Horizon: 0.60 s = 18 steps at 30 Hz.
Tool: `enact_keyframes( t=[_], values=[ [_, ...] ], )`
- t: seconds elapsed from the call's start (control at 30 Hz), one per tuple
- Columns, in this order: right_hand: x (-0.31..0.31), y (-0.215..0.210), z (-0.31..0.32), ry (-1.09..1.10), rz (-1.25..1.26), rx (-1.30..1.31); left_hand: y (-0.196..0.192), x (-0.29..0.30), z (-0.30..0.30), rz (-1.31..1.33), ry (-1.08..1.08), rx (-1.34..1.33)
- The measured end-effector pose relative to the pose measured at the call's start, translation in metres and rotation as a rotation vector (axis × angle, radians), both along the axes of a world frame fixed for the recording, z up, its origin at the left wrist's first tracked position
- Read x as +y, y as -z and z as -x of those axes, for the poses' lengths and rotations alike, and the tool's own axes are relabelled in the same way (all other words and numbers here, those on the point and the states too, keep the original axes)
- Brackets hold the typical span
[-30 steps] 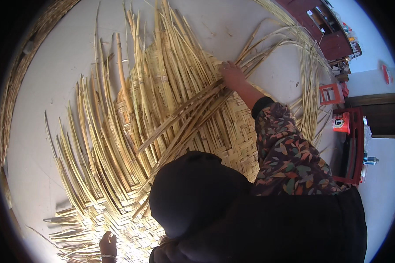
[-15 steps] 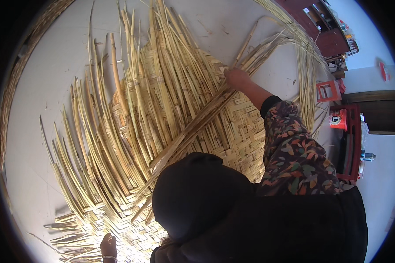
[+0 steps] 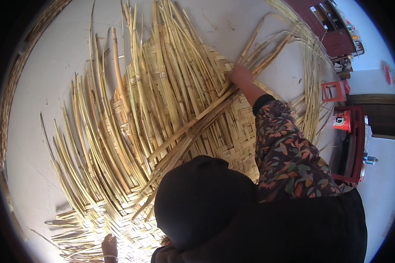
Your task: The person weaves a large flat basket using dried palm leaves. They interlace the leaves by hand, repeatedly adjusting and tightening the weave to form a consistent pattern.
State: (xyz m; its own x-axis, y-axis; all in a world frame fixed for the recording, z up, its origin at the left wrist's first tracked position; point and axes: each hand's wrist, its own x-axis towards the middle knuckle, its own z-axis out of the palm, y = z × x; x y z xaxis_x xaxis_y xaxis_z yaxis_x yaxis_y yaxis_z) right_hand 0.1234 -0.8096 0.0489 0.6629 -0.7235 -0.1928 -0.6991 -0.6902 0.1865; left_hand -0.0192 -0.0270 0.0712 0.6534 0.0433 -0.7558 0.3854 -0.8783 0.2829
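My right hand reaches over the upper right of a partly woven mat. Its fingers are closed round split reed strips, which lie slantwise across the upright strips. The ends of this bundle fan out past my hand over the floor. One pale strip lies slightly apart from the darker ones. Down at the lower left, my left hand, with a band at its wrist, rests on the brightly lit weave; its fingers are dark and small, so their grip is unclear. Long loose strips stick out from the mat's far side.
Dark-clothed knee covers the mat's near middle. More thin strips lie along the right. Beyond them stand a red stool, a red bucket, a dark red table and a cabinet. Grey floor borders the mat.
My right hand has shifted slightly right, and the strips in it have spread, with one pale strip now apart from the bundle. My left hand has stayed in place.
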Motion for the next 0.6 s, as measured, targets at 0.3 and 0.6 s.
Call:
enact_keyframes(
  t=[0.3, 0.6],
  values=[
    [-0.089, 0.099, 0.008, 0.107, 0.212, -0.050, 0.022, 0.030, 0.001, -0.106, 0.229, 0.055],
    [-0.064, 0.027, -0.025, 0.676, -1.187, -1.082, 0.033, 0.057, 0.012, -0.041, 0.205, -0.198]
  ],
)
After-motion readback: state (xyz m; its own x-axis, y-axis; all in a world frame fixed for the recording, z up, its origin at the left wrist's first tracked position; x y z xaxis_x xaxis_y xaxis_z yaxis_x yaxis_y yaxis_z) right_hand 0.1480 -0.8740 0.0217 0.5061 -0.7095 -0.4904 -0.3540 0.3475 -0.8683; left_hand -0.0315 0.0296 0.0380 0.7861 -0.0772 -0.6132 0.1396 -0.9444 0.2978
